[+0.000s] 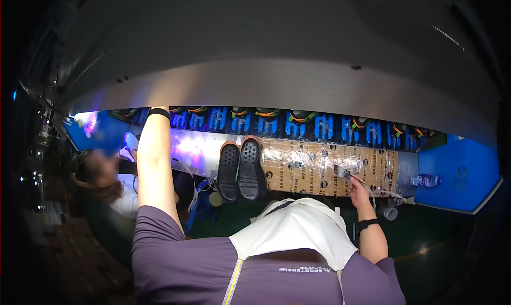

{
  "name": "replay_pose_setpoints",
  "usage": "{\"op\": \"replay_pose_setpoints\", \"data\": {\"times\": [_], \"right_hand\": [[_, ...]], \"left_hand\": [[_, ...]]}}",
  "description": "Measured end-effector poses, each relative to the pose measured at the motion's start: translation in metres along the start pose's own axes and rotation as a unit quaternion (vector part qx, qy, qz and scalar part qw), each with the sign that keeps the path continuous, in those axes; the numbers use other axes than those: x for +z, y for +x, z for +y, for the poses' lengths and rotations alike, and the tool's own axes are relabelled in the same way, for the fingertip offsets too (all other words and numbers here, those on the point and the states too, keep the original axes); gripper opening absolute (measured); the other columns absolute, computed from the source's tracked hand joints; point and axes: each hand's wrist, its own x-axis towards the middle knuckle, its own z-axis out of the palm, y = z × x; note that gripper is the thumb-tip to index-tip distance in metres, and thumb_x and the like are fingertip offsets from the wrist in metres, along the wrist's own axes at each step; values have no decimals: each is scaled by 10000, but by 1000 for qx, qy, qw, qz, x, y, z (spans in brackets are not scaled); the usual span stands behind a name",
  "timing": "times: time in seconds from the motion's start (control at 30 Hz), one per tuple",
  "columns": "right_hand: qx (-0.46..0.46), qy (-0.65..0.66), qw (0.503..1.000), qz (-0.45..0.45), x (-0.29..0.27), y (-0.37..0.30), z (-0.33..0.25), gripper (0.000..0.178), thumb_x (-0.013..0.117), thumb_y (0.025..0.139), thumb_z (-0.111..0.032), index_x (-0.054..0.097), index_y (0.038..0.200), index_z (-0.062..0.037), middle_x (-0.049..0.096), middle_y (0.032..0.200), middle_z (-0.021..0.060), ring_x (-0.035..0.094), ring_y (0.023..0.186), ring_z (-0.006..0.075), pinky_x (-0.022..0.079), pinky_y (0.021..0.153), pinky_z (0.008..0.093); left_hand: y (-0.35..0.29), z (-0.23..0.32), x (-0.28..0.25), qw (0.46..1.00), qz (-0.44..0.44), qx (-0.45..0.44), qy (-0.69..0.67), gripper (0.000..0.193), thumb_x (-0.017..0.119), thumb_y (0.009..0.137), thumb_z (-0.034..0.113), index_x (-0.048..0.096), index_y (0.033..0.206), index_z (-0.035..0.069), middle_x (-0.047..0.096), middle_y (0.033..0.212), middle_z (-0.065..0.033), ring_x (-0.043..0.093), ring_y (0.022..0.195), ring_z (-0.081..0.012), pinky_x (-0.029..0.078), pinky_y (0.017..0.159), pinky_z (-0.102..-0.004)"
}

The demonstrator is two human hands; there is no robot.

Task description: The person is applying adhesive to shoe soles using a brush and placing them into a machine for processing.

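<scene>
My left forearm [154, 156] reaches up and away, with a black band at the wrist; the hand itself is hidden behind the grey hood [277, 87]. My right hand [357, 187] is closed around a thin nozzle on a clear tube [379, 192] and rests against the bench front wrapped in cardboard and clear film [314, 169]. A pair of black shoes [240, 169], soles facing me, stands against that bench front between my arms. Behind it runs a row of blue holders [298, 125] carrying dark shoes with orange and green trim.
Another person [104, 177] in a white top sits low at my left, near a purple glow [90, 121]. A water bottle [427, 180] lies by a blue panel [460, 180] at the right. The floor below is green. I wear a white apron over a purple shirt.
</scene>
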Motion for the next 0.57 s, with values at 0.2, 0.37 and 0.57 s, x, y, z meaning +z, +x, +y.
{"op": "replay_pose_setpoints", "data": {"times": [0.2, 0.37, 0.57], "right_hand": [[38, 47, 995, -76, 6, 50, 14, 257, 734, 954, -113, 679, 1204, -134, 622, 853, -52, 571, 747, 94, 456, 647, 270], [50, 39, 993, -96, 5, 73, 17, 175, 748, 952, -128, 712, 1123, -114, 612, 828, -43, 561, 723, 73, 440, 618, 248], [113, 82, 980, -145, 5, 92, 25, 77, 750, 970, -177, 697, 1017, -146, 600, 789, -60, 553, 709, 70, 454, 632, 248]], "left_hand": [[-28, -58, 4, 995, 72, 52, 52, 513, 716, 946, 429, 712, 1214, -8, 719, 1219, -253, 689, 1134, -404, 527, 1030, -457], [-197, 57, -34, 925, 176, 112, -318, 271, 666, 1029, 169, 687, 1208, -33, 728, 1069, -108, 647, 938, -189, 522, 857, -328], [-431, 127, -27, 705, -365, -227, -564, 382, 665, 1010, 256, 681, 1286, -7, 767, 1028, -124, 744, 899, -225, 587, 787, -350]]}}
